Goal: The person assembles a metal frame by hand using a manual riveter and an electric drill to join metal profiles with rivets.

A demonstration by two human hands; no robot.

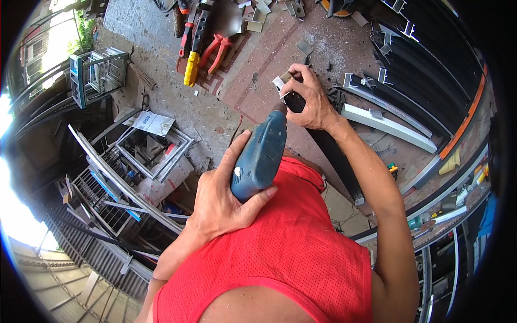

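My left hand is wrapped around the body of a blue power drill, thumb on its near side. The drill points away from me, and its bit reaches the end of a dark aluminium profile. My right hand is closed at that end, with thumb and fingers pinching a small light metal piece against it. The profile runs from under my right hand down towards the lower right. The hand hides part of the contact between piece and profile.
Red-handled pliers, a yellow-handled tool and a red screwdriver lie beyond the drill. Small metal offcuts are scattered at the top. Long profiles are stacked right; metal frames stand left.
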